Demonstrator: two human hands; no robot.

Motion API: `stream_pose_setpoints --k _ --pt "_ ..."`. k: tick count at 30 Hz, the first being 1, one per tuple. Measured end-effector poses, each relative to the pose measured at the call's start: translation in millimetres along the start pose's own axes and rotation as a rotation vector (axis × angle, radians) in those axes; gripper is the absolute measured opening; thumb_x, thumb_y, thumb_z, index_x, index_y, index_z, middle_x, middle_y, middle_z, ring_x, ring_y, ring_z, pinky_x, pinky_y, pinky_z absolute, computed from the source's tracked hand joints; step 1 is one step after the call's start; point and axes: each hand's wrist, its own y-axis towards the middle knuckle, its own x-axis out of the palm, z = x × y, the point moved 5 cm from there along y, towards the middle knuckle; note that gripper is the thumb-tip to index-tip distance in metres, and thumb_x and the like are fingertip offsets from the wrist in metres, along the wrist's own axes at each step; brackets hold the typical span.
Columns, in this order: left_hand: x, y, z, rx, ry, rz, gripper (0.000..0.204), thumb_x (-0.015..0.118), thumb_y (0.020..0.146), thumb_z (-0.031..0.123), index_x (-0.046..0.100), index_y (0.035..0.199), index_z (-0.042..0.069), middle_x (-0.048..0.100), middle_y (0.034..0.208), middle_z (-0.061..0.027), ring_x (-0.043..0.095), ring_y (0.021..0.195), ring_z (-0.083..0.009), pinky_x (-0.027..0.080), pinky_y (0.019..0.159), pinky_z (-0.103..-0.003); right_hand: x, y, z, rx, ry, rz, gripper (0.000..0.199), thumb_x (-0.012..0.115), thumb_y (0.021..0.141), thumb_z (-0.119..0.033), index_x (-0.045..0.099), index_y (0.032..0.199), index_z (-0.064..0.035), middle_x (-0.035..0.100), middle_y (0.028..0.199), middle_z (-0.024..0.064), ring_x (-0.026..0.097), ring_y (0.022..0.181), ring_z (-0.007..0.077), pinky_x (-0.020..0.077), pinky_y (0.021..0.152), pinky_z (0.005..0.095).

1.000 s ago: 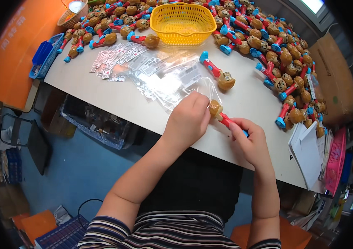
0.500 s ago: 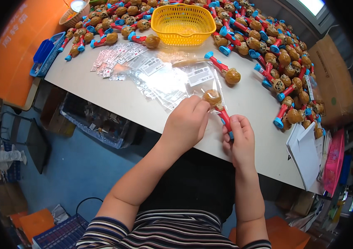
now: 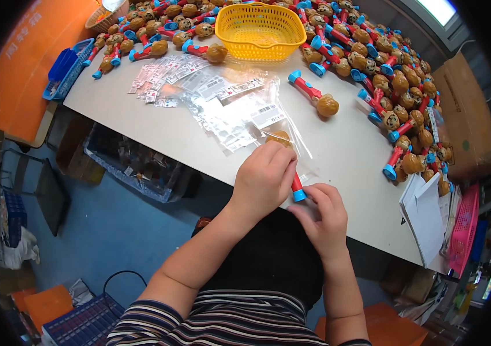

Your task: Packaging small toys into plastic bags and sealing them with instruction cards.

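Observation:
My left hand (image 3: 264,179) is closed around a toy with a red stick handle, a blue foot and a round brown head, gripping it through a clear plastic bag (image 3: 294,135). The toy's brown head (image 3: 279,137) shows under the plastic beyond my fingers; its blue foot (image 3: 299,195) points toward me near the table edge. Beside that foot is my right hand (image 3: 325,219), its thumb and bent fingers apart, with nothing visible between them. More clear bags with white labels (image 3: 222,118) lie flat to the left. One loose toy (image 3: 317,98) rests beyond my hands.
A yellow basket (image 3: 260,52) stands at the back. Similar toys are heaped behind it and down the right side (image 3: 407,115). At far left is a blue basket (image 3: 72,72); papers (image 3: 421,213) and a pink basket (image 3: 465,230) are at right, near a cardboard box (image 3: 467,115).
The bagged toy has shifted toward me and slightly left. My left hand now covers its middle. My right hand has moved off the handle to beside the blue foot, its fingers parted.

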Motion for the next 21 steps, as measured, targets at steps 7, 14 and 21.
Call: stream_pose_setpoints --k 7,14,21 --pt "-3.4 -3.7 1.4 0.017 0.041 0.022 0.014 0.07 0.079 0.0 0.063 0.091 0.003 0.061 0.083 -0.0101 0.061 0.076 -0.0282 0.05 0.066 -0.037 14.9 0.1 -3.3 -0.029 -0.089 0.149 0.034 0.079 0.078 0.001 0.064 0.109 0.0019 0.066 0.096 0.0116 0.065 0.077 0.0211 0.0538 0.068 0.0284" --pt "-5.2 -0.1 9.9 0.049 0.025 -0.041 0.016 0.069 0.077 0.0 0.061 0.09 0.003 0.061 0.084 -0.0108 0.061 0.079 -0.0312 0.049 0.07 -0.039 22.3 3.1 26.5 0.618 0.809 0.161 0.026 0.07 0.088 0.003 0.064 0.112 0.0074 0.069 0.096 0.0091 0.067 0.081 0.0118 0.0546 0.071 0.0235" --pt "-6.9 -5.3 11.4 0.04 -0.011 -0.048 0.016 0.069 0.077 -0.001 0.061 0.089 0.003 0.06 0.084 -0.011 0.059 0.078 -0.0315 0.047 0.069 -0.04 8.6 17.7 14.4 0.343 0.151 0.063 0.027 0.082 0.076 -0.008 0.068 0.097 0.0001 0.068 0.091 0.0073 0.066 0.085 0.0183 0.0536 0.072 0.0295"
